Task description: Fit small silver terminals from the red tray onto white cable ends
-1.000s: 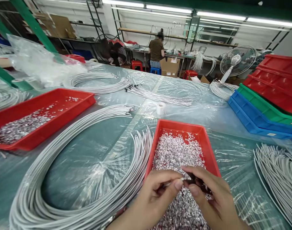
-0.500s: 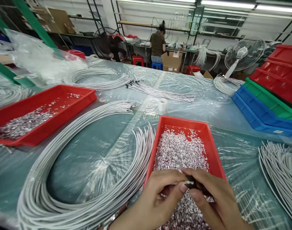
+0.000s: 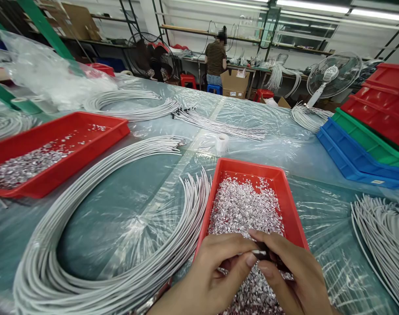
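Note:
Over a red tray [image 3: 293, 205] filled with small shiny silver pieces [image 3: 245, 205], both my hands meet. Between thumb and index finger, my left hand [image 3: 219, 267] pinches a small whitish-silver piece [image 3: 258, 252]. My right hand [image 3: 293, 267] is closed on a small black item [image 3: 264, 257] that touches or lies right against that piece. Fingers hide most of the black item, so its kind cannot be told. Left of the tray curves a large bundle of white cables [image 3: 120, 291], its cut ends close to the tray's rim.
Another red tray [image 3: 104, 131] with silver pieces lies at left. More cable bundles [image 3: 383, 236] are at right and farther back. A white roll [image 3: 222, 143] stands behind my tray. Stacked red, green and blue trays [image 3: 356, 151] rise at right. A person [image 3: 215, 59] sits in the background.
My hands have barely moved and keep their pinch. The whitish-silver piece shows a little more plainly against the black item. The view has shifted slightly.

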`<move>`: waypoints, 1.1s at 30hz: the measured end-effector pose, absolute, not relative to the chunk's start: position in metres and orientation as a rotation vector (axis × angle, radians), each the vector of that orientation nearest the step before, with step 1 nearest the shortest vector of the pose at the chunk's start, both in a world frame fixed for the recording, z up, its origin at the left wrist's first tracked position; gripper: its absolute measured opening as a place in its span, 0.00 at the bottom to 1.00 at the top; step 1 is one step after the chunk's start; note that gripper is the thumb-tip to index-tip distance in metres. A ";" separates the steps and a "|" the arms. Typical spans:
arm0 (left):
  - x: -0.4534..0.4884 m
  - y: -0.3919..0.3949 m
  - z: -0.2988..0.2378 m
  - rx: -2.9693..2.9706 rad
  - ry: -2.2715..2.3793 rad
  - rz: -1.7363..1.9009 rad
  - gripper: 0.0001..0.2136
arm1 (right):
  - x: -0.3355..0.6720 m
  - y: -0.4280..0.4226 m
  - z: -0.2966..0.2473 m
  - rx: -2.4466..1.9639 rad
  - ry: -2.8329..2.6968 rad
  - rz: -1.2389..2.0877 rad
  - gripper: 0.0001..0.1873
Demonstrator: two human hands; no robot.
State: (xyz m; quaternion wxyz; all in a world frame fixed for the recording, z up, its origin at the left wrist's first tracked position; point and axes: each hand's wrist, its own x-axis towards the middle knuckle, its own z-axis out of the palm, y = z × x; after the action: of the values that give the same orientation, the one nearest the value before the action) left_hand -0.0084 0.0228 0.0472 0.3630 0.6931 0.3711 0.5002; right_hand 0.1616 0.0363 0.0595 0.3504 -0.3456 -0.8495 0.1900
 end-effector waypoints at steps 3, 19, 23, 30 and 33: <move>-0.009 0.022 0.048 1.815 0.967 1.297 0.07 | 0.161 0.036 0.061 -0.880 -2.193 0.505 0.15; -0.007 0.022 0.046 2.015 1.007 1.367 0.10 | 0.157 0.033 0.059 -0.869 -2.107 0.631 0.18; -0.007 0.022 0.045 2.057 1.023 1.380 0.10 | 0.156 0.032 0.058 -0.864 -2.107 0.618 0.18; -0.008 0.017 0.048 2.100 1.053 1.381 0.11 | 0.154 0.030 0.054 -0.839 -2.026 0.555 0.17; -0.009 0.017 0.048 2.085 1.041 1.385 0.11 | 0.157 0.030 0.056 -0.842 -2.069 0.624 0.19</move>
State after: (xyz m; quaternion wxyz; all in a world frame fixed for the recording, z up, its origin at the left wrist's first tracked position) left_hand -0.0089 0.0168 0.0481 0.2136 0.7515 0.3750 0.4990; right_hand 0.1574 0.0302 0.0563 0.3997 -0.3330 -0.8176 0.2467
